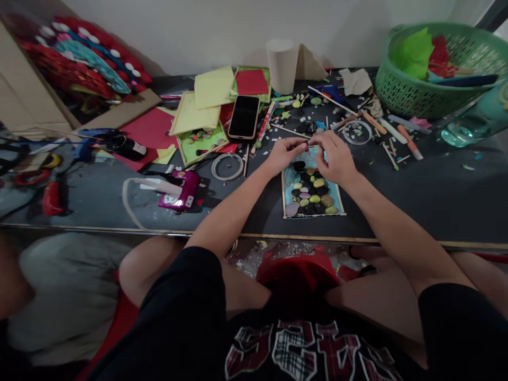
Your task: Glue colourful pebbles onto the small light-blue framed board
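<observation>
My left hand (pixel 288 153) and my right hand (pixel 334 157) meet over the far end of a small light-blue panel (pixel 336 202) edged with thin wooden sticks. Both hands have the fingertips pinched together, almost touching each other. Something small and dark seems to sit between them, too small to name. Black, yellow, green and purple pebbles (pixel 315 199) cover much of the panel below my hands. The panel's far edge is partly hidden behind my fingers.
A phone (pixel 243 117) and framed coloured cards (pixel 194 112) lie left of a white cup (pixel 282 66). A purple glue-gun-like tool (pixel 180 190) rests nearer. Right are a green basket (pixel 416 90), a clear bottle (pixel 462 129), crayon-like sticks and scraps. A person sits at far left.
</observation>
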`<action>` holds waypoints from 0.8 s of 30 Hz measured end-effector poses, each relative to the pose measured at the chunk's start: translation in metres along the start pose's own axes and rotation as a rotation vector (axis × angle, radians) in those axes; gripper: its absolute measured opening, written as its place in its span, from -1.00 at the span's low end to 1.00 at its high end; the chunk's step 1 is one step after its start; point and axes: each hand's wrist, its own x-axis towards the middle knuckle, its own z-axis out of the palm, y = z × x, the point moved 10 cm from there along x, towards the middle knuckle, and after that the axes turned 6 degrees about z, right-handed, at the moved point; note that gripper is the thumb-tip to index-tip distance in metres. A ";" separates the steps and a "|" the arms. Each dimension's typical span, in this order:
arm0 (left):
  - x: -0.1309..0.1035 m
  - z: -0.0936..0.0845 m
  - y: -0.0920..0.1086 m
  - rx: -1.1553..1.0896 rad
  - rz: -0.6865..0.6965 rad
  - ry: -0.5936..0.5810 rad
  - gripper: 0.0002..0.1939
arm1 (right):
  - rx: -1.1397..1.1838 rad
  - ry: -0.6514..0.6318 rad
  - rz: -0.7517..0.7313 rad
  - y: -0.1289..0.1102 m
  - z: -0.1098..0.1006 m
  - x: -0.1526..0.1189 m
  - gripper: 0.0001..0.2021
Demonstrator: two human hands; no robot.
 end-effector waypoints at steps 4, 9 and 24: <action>-0.001 0.001 -0.004 0.014 -0.019 0.008 -0.17 | -0.045 -0.021 -0.007 -0.003 0.000 0.001 -0.79; -0.005 -0.002 0.004 0.166 0.014 -0.017 -0.24 | -0.047 0.071 0.116 0.024 -0.007 0.001 -0.84; -0.008 0.015 0.017 0.722 0.325 -0.296 -0.68 | -0.032 0.238 0.377 0.111 -0.019 -0.003 -0.86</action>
